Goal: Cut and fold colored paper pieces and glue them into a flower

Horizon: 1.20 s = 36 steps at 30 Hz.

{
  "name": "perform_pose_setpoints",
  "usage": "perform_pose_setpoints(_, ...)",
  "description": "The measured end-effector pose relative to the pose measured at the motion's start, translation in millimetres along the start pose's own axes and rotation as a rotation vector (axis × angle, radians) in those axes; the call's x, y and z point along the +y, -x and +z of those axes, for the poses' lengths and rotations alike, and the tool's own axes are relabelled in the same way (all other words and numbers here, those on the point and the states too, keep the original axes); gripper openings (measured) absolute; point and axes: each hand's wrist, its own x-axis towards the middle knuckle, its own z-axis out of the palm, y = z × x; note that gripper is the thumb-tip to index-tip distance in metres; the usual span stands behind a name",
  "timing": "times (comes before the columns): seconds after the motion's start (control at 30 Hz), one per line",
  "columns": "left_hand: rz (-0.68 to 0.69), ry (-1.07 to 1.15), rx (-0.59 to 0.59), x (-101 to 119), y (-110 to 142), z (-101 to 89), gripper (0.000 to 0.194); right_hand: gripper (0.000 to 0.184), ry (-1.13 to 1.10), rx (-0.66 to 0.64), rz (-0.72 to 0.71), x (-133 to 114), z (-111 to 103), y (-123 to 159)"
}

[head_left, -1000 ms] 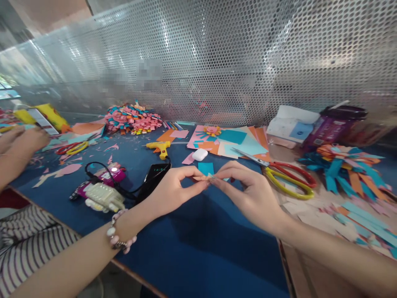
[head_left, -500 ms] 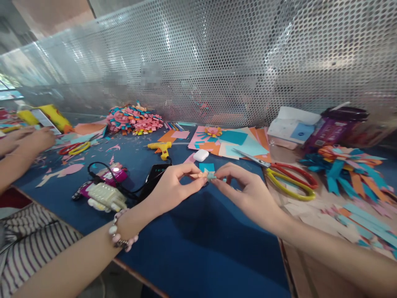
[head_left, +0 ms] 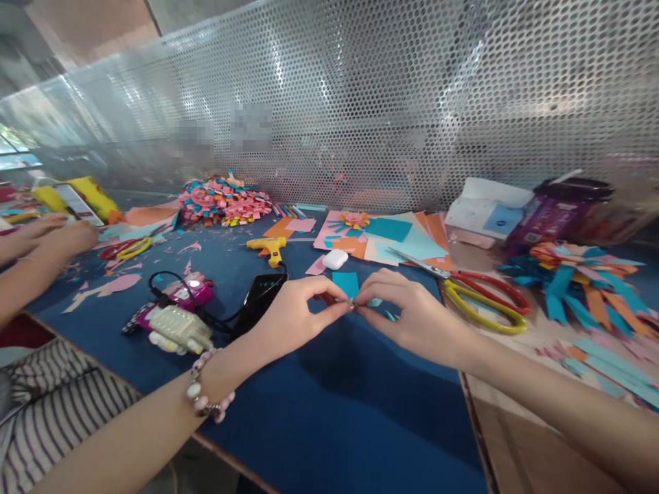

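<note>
Above the blue tabletop (head_left: 334, 425), my left hand (head_left: 303, 309) and my right hand (head_left: 406, 309) meet fingertip to fingertip, both pinched. Between them is a small folded paper piece (head_left: 352, 304), mostly hidden by the fingers. Light blue paper ends (head_left: 392, 315) poke out beneath my right hand. Just behind the fingertips lies a teal paper square (head_left: 346, 283), with a white earbud case (head_left: 335, 259) farther back. A black phone (head_left: 262, 291) rests beside my left hand. To the right of my right hand are large scissors (head_left: 484, 302) with red and yellow handles.
A yellow glue gun (head_left: 270, 248) lies behind the phone. A power strip with plugs (head_left: 180, 319) sits left. Paper flowers (head_left: 224, 199) are heaped by the perforated metal screen (head_left: 329, 103). Another person's hands (head_left: 56, 237) work at far left. A purple cup (head_left: 556, 213) stands right.
My fingertips have come closer together and dropped slightly. The pale orange and light blue paper that showed between them is now mostly covered by the fingers.
</note>
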Motion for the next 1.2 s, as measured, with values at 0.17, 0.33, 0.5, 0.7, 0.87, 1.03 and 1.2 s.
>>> perform_pose_setpoints(0.17,0.041,-0.105,-0.002,-12,-3,2.8,0.009,0.011,0.051,-0.133,-0.007,10,-4,-12)
perform_pose_setpoints(0.33,0.054,-0.109,0.171,-11,-2,1.5,0.011,0.024,-0.018,-0.06,0.156,39,-11,-47)
perform_pose_setpoints(0.5,0.084,-0.017,0.308,-5,1,0.6,0.011,0.024,0.154,-0.076,0.17,70,17,-104)
perform_pose_setpoints(0.7,0.185,0.09,0.314,-8,5,2.7,0.007,0.038,0.39,-0.151,0.273,50,96,-164)
perform_pose_setpoints(0.87,0.242,0.114,0.337,-10,5,1.7,0.007,0.043,0.285,-0.034,0.329,34,137,-184)
perform_pose_setpoints(1.03,0.255,0.068,0.287,-10,4,-1.4,0.006,0.031,0.118,-0.065,0.416,36,153,-189)
perform_pose_setpoints(1.2,0.231,0.181,0.351,-13,2,-0.4,0.009,0.029,0.137,0.039,0.409,26,136,-198)
